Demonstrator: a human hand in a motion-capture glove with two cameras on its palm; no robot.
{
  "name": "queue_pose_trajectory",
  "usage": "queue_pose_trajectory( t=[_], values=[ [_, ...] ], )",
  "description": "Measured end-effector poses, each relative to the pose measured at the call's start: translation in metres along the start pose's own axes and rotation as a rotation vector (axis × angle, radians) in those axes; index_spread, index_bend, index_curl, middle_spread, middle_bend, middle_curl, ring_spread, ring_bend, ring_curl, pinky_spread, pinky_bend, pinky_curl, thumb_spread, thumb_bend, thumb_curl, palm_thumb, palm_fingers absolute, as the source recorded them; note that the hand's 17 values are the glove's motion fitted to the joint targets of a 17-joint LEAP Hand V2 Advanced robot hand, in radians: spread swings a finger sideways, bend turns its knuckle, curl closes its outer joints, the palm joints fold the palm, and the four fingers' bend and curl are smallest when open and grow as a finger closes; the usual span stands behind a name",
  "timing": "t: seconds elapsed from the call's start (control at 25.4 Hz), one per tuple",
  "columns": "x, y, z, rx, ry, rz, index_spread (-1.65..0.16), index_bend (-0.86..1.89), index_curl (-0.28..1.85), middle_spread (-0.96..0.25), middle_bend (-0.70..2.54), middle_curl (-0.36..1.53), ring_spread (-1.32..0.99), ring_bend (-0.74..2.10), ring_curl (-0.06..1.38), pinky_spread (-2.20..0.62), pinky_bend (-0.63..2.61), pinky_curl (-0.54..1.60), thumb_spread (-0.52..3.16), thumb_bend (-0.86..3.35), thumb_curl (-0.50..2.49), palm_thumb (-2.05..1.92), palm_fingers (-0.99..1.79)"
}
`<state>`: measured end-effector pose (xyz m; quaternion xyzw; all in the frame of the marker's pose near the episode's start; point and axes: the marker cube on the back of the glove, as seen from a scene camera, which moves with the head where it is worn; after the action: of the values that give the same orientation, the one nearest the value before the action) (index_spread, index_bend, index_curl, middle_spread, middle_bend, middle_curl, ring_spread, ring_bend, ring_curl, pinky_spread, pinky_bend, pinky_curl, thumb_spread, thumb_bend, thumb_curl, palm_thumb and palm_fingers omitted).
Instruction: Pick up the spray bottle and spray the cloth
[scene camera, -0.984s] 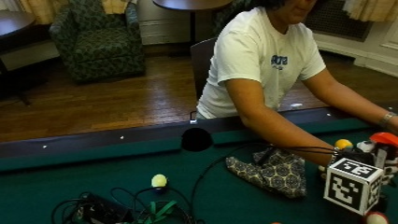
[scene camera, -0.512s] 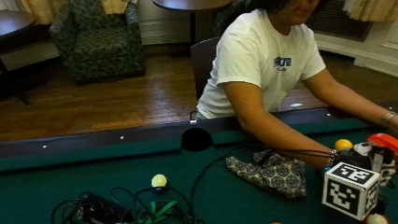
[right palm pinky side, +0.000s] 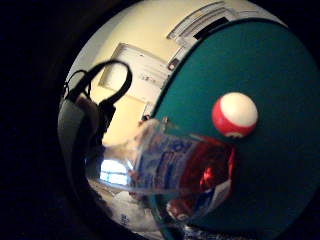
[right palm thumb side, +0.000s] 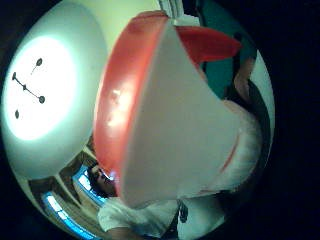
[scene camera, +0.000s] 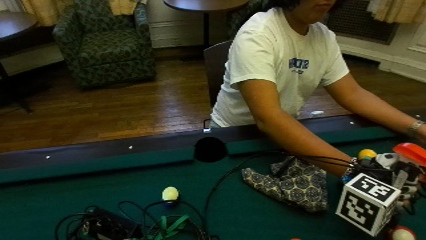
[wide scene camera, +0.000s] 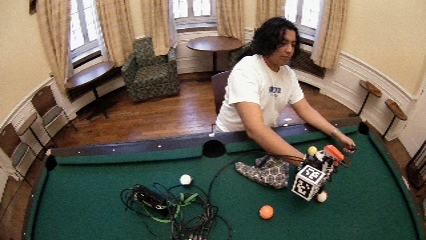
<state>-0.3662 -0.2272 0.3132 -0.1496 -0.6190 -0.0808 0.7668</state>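
Several things lie on the green counter (wide scene camera: 80, 200): a cable tangle (wide scene camera: 173, 207), the patterned cloth (scene camera: 289, 182), and yellow (scene camera: 170, 193), orange (wide scene camera: 266, 212) and red-striped (right palm pinky side: 234, 114) balls. Beside the cloth, the gloved right hand (scene camera: 396, 175) holds the red-capped spray bottle (scene camera: 411, 153) upright, fingers curled round it.

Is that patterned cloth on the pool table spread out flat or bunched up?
Bunched up. The cloth lies crumpled in a heap on the green felt, with folds and a raised edge, beside the gloved right hand.

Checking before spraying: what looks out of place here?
The patterned dark cloth lies crumpled in a heap, not spread flat, on the green felt pool table. Nothing looks spilled or damaged.
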Motion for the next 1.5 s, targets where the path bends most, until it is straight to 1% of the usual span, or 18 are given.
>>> queue_pose_trajectory(
  t=[0.16, 0.31, 0.39, 0.55, 0.59, 0.67, 0.79, 0.98, 1.18, 1.5],
  values=[
    [0.004, 0.009, -0.003, -0.053, 0.007, 0.071, -0.29, 0.12, 0.61, -0.2, 0.62, 0.57, -0.19, 0.71, 0.47, -0.25, 0.4, 0.41, 0.62, -0.06, 0.81, 0.82, 1.15],
    [0.006, 0.018, -0.007, -0.083, 0.046, 0.12, -0.32, 0.17, 0.58, -0.2, 0.62, 0.55, -0.18, 0.59, 0.44, -0.11, 0.22, 0.37, 0.77, -0.06, 0.74, 0.75, 0.94],
    [0.006, 0.024, -0.011, -0.091, 0.09, 0.142, -0.32, 0.16, 0.56, -0.2, 0.58, 0.53, -0.18, 0.54, 0.43, -0.04, 0.18, 0.36, 0.82, -0.05, 0.71, 0.73, 0.86],
    [0.008, 0.039, -0.023, -0.119, 0.231, 0.177, -0.35, 0.15, 0.54, -0.19, 0.42, 0.48, -0.18, 0.44, 0.4, 0.05, 0.21, 0.36, 0.88, -0.04, 0.66, 0.7, 0.67],
    [0.008, 0.045, -0.027, -0.134, 0.279, 0.184, -0.36, 0.15, 0.53, -0.19, 0.41, 0.47, -0.18, 0.43, 0.4, 0.07, 0.2, 0.36, 0.89, -0.04, 0.64, 0.7, 0.66],
    [0.006, 0.057, -0.036, -0.17, 0.385, 0.197, -0.37, 0.09, 0.49, -0.19, 0.31, 0.44, -0.19, 0.37, 0.37, 0.1, 0.28, 0.37, 0.91, -0.05, 0.62, 0.68, 0.51],
    [0.0, 0.073, -0.051, -0.212, 0.515, 0.213, -0.39, 0.09, 0.46, -0.2, 0.23, 0.41, -0.2, 0.33, 0.36, 0.14, 0.35, 0.39, 0.93, -0.06, 0.58, 0.64, 0.34],
    [-0.007, 0.093, -0.076, -0.205, 0.721, 0.186, -0.42, 0.09, 0.39, -0.2, 0.18, 0.38, -0.21, 0.31, 0.33, 0.18, 0.38, 0.38, 0.97, -0.05, 0.52, 0.58, 0.3],
    [-0.021, 0.128, -0.102, -0.248, 0.906, 0.145, -0.43, 0.12, 0.35, -0.19, 0.18, 0.36, -0.21, 0.3, 0.32, 0.2, 0.4, 0.38, 0.99, -0.05, 0.48, 0.53, 0.29],
    [-0.048, 0.18, -0.121, -0.29, 1.02, 0.094, -0.45, 0.13, 0.32, -0.19, 0.19, 0.36, -0.21, 0.3, 0.32, 0.22, 0.38, 0.36, 1.0, -0.05, 0.42, 0.46, 0.26]
  ],
)
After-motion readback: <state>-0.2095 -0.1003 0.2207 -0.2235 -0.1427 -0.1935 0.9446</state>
